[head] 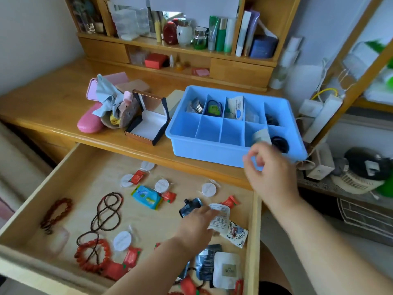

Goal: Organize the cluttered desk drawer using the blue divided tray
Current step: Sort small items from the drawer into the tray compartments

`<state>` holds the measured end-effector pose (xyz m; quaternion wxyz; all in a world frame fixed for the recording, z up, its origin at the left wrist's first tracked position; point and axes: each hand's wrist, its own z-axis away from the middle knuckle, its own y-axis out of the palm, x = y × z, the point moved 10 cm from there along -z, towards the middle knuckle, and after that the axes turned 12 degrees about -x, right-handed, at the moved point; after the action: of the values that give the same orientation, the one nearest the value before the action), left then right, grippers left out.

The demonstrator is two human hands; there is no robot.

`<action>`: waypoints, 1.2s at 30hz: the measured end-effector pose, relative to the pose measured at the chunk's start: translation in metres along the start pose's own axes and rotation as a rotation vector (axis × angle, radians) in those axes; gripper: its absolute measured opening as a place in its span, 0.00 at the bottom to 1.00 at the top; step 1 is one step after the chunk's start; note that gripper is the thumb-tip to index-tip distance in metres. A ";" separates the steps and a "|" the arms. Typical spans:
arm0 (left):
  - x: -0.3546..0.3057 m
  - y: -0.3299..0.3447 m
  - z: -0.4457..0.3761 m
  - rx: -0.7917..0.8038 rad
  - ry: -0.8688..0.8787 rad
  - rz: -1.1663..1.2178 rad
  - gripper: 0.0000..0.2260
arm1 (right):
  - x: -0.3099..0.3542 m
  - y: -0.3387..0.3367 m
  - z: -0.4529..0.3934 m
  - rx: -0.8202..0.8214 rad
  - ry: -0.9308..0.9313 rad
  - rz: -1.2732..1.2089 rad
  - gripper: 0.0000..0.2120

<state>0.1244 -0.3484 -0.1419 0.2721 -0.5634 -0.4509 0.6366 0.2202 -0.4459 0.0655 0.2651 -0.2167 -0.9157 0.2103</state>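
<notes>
Blue divided tray (214, 145) just behind right hand (270, 173), fingers (251, 160) loosely curled, empty

Drawer (70, 167) is hanging open under the desk (42, 103), with beads (107, 211), a red bracelet (89, 255), round white packs (121, 241), red candies (139, 176) and sachets (226, 270) lying all over it. Left hand (196, 223) is reaching flat onto a white printed packet (219, 218) and touching it. Right hand (270, 169) is hovering in front of the blue tray (204, 145), fingers loosely curled, looking empty. A small jar (262, 136) is sitting in the tray's near right compartment.
</notes>
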 end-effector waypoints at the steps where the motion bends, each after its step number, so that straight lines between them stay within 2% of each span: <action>1: -0.007 0.011 -0.010 0.053 0.037 -0.075 0.30 | 0.002 0.005 0.021 0.060 0.016 -0.038 0.05; 4: -0.013 0.038 -0.031 0.183 0.143 -0.370 0.41 | -0.016 0.028 0.084 0.285 0.164 -0.111 0.03; 7: -0.006 0.041 -0.034 0.164 0.161 -0.475 0.38 | -0.041 0.042 0.131 0.456 0.413 -0.145 0.06; 9: -0.004 0.032 -0.030 0.095 0.095 -0.366 0.32 | -0.054 0.047 0.149 0.525 0.526 -0.118 0.08; 11: -0.004 0.009 -0.021 -0.033 -0.008 -0.029 0.26 | -0.060 0.054 0.159 0.586 0.638 -0.132 0.10; 13: -0.011 -0.023 -0.009 -0.168 -0.113 0.435 0.21 | -0.060 0.054 0.154 0.549 0.763 -0.256 0.08; 15: -0.027 -0.060 -0.004 -0.238 -0.158 0.764 0.26 | -0.055 0.040 0.126 0.386 0.748 -0.370 0.08; 17: -0.052 -0.099 -0.015 -0.224 -0.089 0.981 0.31 | -0.044 0.013 0.082 0.187 0.559 -0.398 0.06; 19: -0.072 -0.142 -0.040 -0.253 -0.016 1.021 0.30 | -0.036 -0.015 0.040 0.015 0.342 -0.324 0.03; 21: -0.090 -0.174 -0.076 -0.287 0.037 0.921 0.29 | -0.035 -0.030 0.007 -0.075 0.203 -0.164 0.06; 23: -0.105 -0.185 -0.115 -0.271 0.070 0.776 0.28 | -0.041 -0.028 -0.017 -0.052 0.131 -0.047 0.07; 26: -0.111 -0.166 -0.163 -0.185 0.112 0.379 0.32 | -0.058 -0.002 -0.024 0.145 0.166 0.058 0.13; 28: -0.096 -0.141 -0.184 -0.068 0.116 0.061 0.39 | -0.063 0.005 -0.022 0.195 0.157 0.089 0.15; 30: -0.080 -0.124 -0.193 0.027 0.079 -0.141 0.40 | -0.062 0.010 -0.022 0.218 0.095 0.112 0.18; 32: -0.074 -0.118 -0.199 0.073 0.053 -0.240 0.38 | -0.059 0.021 -0.024 0.317 0.013 0.190 0.21; 36: -0.078 -0.118 -0.195 0.167 0.045 -0.299 0.35 | -0.060 0.057 -0.019 0.659 -0.079 0.308 0.31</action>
<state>0.3102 -0.3105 0.0074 0.4194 -0.4796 -0.4691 0.6116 0.2932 -0.4249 0.0276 0.2503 -0.2468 -0.7650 0.5397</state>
